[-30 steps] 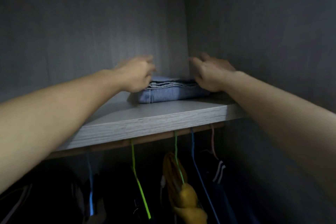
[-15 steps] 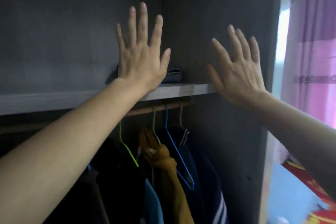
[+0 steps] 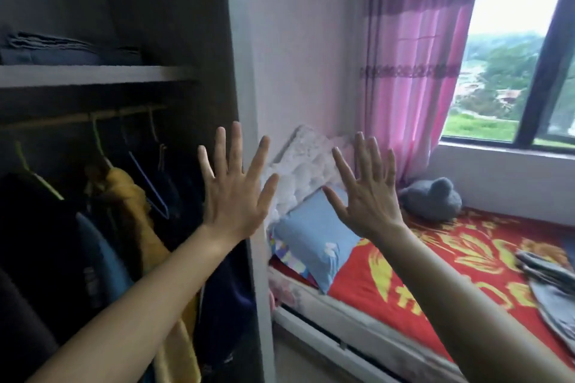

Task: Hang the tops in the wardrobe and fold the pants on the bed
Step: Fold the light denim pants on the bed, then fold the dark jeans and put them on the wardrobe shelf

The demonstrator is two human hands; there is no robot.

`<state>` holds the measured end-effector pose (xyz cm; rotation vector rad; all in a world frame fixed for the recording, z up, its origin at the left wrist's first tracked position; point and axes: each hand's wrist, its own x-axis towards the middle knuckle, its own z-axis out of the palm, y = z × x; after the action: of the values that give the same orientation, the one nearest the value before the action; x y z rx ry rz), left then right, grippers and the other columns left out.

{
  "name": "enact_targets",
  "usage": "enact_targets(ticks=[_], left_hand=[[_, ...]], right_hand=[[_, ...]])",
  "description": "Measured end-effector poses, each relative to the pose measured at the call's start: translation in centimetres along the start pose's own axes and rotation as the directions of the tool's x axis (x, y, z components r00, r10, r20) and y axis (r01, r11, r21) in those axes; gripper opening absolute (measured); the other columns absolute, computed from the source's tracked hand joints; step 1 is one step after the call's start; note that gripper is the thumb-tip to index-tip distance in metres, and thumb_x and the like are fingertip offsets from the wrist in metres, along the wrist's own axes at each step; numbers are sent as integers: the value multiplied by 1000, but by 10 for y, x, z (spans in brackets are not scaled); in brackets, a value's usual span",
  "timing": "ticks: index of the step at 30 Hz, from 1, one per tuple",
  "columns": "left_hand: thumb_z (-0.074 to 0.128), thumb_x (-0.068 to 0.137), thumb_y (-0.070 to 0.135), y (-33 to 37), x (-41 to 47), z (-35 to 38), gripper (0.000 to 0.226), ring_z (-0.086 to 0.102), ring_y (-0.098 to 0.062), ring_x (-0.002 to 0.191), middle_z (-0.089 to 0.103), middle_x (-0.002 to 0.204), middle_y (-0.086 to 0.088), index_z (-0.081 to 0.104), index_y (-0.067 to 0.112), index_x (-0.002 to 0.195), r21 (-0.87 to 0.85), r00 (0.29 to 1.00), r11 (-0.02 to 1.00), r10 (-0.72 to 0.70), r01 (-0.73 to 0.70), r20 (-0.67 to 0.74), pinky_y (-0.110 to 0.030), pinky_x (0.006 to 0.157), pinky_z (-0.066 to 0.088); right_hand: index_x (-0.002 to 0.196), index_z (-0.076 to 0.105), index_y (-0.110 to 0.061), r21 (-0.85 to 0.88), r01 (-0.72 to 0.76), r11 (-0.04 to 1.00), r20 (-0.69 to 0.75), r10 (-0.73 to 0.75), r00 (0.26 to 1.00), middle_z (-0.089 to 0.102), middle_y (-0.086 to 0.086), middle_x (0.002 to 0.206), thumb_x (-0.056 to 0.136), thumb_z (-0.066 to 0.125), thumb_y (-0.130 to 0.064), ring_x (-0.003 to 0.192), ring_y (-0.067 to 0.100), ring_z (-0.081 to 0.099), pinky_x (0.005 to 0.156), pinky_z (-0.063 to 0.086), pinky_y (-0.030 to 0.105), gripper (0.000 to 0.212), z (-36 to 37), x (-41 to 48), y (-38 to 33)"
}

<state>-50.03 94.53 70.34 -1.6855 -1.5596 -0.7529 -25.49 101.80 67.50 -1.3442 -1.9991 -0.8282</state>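
My left hand and my right hand are raised in front of me, fingers spread, both empty. Folded pants lie on the wardrobe shelf at the upper left. Below it, tops hang from a rail on coloured hangers: a yellow top, dark tops and a navy one. The bed, with a red and yellow cover, is at the right. Grey garments lie on it near the right edge.
The wardrobe's side panel stands between the hanging space and the bed. A blue pillow, a white pillow and a grey plush toy lie at the bed's head. A pink curtain hangs by the window.
Both hands left the folded pants on the shelf and came back open. My view has swung right, from the wardrobe's inside towards the bed and window.
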Motion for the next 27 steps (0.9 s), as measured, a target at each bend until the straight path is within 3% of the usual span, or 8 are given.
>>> enact_targets(ticks=[2, 7, 10, 17, 23, 27], left_hand=[[27, 100, 53, 58, -5, 14, 64, -3, -39, 150, 1, 163, -20, 16, 27, 156, -35, 998, 997, 62, -62, -2, -68, 113, 6], [27, 100, 52, 236, -2, 45, 64, -4, -38, 150, -1, 163, -19, 14, 26, 157, -187, 996, 980, 73, -62, 50, -66, 114, 6], [25, 100, 53, 339, -7, 64, 64, -6, -37, 150, -4, 163, -18, 14, 27, 157, -283, 978, 949, 178, -141, 110, -67, 114, 6], [27, 99, 55, 499, 7, 115, 65, -8, -33, 150, -7, 164, -14, 17, 27, 156, -422, 921, 856, 374, -299, 105, -65, 116, 1], [34, 98, 52, 621, 22, 196, 65, -4, -35, 150, -1, 163, -16, 22, 23, 156, -537, 856, 742, 513, -402, 69, -66, 115, 3], [31, 97, 53, 696, 27, 257, 66, -4, -37, 150, -4, 163, -18, 21, 24, 156, -596, 790, 702, 587, -390, 174, -67, 114, 9]], right_hand=[[160, 5, -26, -46, 2, 999, 48, 0, 999, -9, 16, 165, 97, 30, -65, 152, 37, -7, 120, 3, 62, 78, -2, -46, 59], [159, 11, -21, -158, -77, 984, 145, 100, 984, -5, 18, 165, 97, 31, -64, 152, 38, -1, 120, 6, 61, 78, -28, -150, 214], [159, 13, -20, -211, -145, 967, 176, 183, 967, 0, 20, 165, 97, 34, -63, 152, 39, 3, 120, 6, 61, 79, -44, -207, 297], [159, 10, -19, -294, -338, 894, 177, 399, 900, 0, 20, 165, 98, 34, -60, 152, 39, 2, 120, 5, 61, 78, -38, -300, 435], [159, 13, -18, -460, -400, 792, 225, 540, 811, 4, 22, 164, 95, 38, -58, 151, 41, 8, 120, 5, 60, 80, -10, -362, 526], [157, 21, -17, -550, -446, 707, 290, 662, 692, 15, 24, 161, 88, 57, -53, 147, 44, 19, 117, 16, 63, 86, 18, -381, 596]])
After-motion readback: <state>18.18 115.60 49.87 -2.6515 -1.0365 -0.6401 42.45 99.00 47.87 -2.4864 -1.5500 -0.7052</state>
